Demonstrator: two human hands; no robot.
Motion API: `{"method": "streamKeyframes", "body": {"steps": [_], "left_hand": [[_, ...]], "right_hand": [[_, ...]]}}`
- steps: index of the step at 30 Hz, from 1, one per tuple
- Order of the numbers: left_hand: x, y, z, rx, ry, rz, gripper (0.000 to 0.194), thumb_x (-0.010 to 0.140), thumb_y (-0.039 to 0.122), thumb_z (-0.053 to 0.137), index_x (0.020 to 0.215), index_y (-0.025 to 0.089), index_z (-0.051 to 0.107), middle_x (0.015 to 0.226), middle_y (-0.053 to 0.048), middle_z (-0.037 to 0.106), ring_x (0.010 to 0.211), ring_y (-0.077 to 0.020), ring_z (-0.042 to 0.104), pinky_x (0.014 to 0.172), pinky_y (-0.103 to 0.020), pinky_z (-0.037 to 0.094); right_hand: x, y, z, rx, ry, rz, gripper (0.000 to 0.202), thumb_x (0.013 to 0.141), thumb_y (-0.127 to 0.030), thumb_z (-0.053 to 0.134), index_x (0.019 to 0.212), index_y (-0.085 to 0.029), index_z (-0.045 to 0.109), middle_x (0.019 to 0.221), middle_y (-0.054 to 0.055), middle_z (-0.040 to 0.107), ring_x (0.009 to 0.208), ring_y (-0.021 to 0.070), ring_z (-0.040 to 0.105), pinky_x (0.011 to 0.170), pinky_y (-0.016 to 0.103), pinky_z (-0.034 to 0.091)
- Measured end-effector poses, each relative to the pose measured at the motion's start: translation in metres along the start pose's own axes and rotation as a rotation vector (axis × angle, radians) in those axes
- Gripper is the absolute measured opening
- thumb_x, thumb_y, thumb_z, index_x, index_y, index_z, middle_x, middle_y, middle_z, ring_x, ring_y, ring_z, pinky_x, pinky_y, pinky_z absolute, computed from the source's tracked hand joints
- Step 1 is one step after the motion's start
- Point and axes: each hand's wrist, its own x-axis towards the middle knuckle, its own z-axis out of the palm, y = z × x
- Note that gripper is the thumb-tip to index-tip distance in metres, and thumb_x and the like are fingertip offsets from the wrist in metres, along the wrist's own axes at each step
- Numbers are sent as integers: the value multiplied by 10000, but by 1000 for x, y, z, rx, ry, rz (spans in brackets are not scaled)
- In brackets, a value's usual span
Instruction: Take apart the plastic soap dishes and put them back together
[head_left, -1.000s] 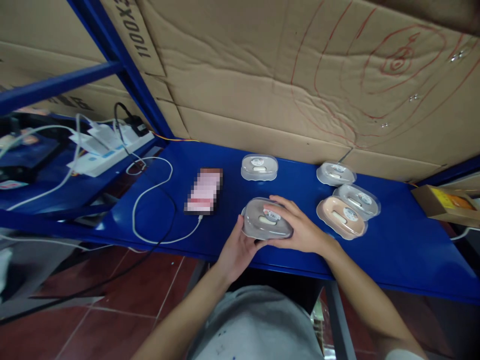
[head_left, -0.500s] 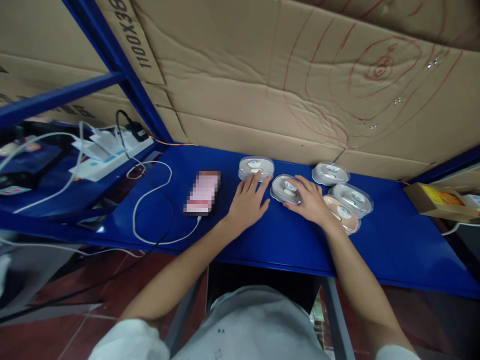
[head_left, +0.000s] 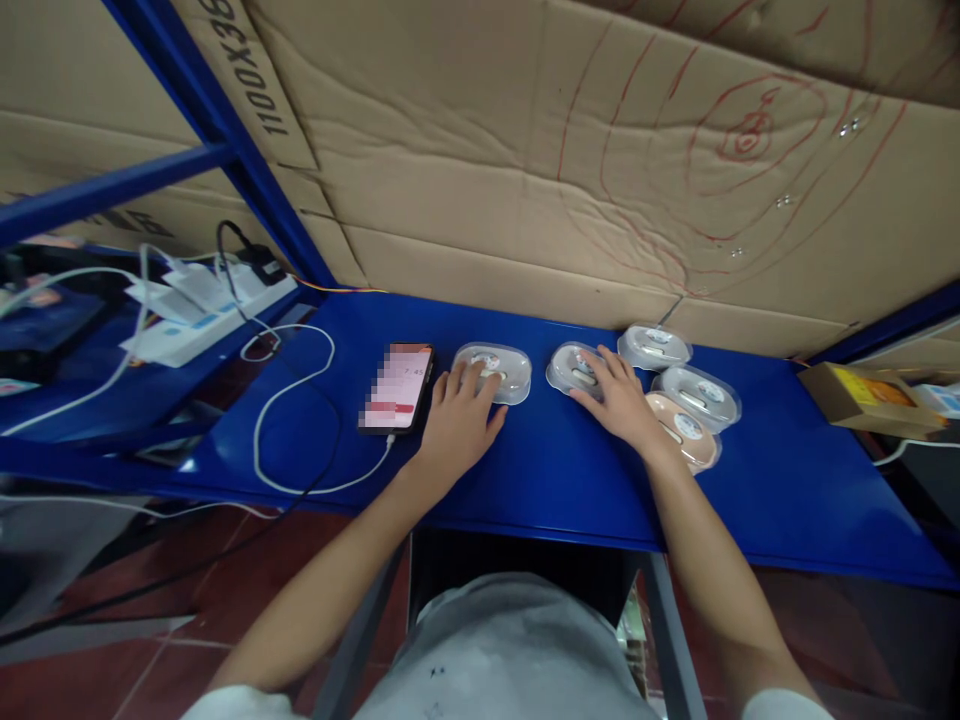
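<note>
My left hand (head_left: 459, 420) lies with fingers apart over the left side of a clear-lidded oval case (head_left: 514, 372) with grey contents and a round label. Its fingertips are on the lid, and the thumb points towards the near edge. My right hand (head_left: 622, 400) has its fingers spread at the right end of a second grey case (head_left: 568, 370), the thumb by its near edge. Right of that hand are a grey case (head_left: 654, 347) at the back, another grey case (head_left: 697, 397) and a peach-coloured case (head_left: 686, 437), partly behind my wrist.
Left on the blue shelf (head_left: 525, 490) lies a phone (head_left: 397, 388), partly pixelated, on a white charging cable (head_left: 259, 430). Farther left is a white power strip (head_left: 202, 325) with plugs. Cardboard (head_left: 450, 150) stands along the back. An open carton (head_left: 870, 400) sits at the right.
The case under my left hand has come nearer and left, and that hand moved with it. The right-hand case shifted slightly right and back. My right fingers lie farther right on it.
</note>
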Motion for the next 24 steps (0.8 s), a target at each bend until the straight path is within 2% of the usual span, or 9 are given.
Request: {"method": "streamKeyframes", "body": {"steps": [4,7,10,12,14,18,24], "left_hand": [[-3,-1,-3,-18,11,9,420,985,323,617,1380,181,610,1491,-224,578,1427,-465,499,1183,-655,377],[2,-8,-3,-18,12,5,552,949,333,682,1458,166,554,1508,-240,551,1406,-463,517,1163,-639,406],[7,-16,2,-6,11,12,672,943,361,709,1541,152,486,1639,-271,415,1509,-493,409,1194,-652,370],[9,-21,7,-6,-2,12,684,960,385,696,1565,160,469,1704,-272,324,1564,-505,330,1210,-664,347],[9,-26,12,-19,-18,7,678,980,404,672,1580,175,456,1726,-267,293,1587,-501,293,1208,-673,347],[9,-32,19,-39,-7,20,685,993,442,659,1594,192,446,1722,-254,309,1596,-476,282,1203,-657,364],[11,-32,14,-47,24,31,658,928,449,753,1506,207,551,1611,-240,443,1495,-446,414,1175,-623,405]], "right_hand": [[3,2,-1,6,16,17,728,1016,-659,507,1614,-248,444,1687,196,400,1559,447,361,1186,684,392],[5,3,-2,3,-15,41,711,1032,-647,478,1616,-242,440,1672,211,424,1552,449,383,1171,686,410],[4,4,-3,-3,-29,39,709,1030,-630,499,1618,-240,434,1686,214,402,1554,453,381,1175,689,406],[2,3,-4,-12,-25,13,723,1021,-632,524,1614,-228,440,1697,215,381,1561,444,368,1200,670,388],[-1,2,-4,-24,-30,-3,737,1026,-640,511,1625,-221,422,1710,215,356,1576,441,341,1215,665,373],[-9,-2,1,-44,-48,12,738,1054,-643,437,1675,-262,328,1748,185,293,1618,459,237,1213,704,354],[-10,-3,7,-40,-18,21,722,1057,-612,447,1672,-249,339,1759,201,251,1616,484,211,1185,735,370]]}}
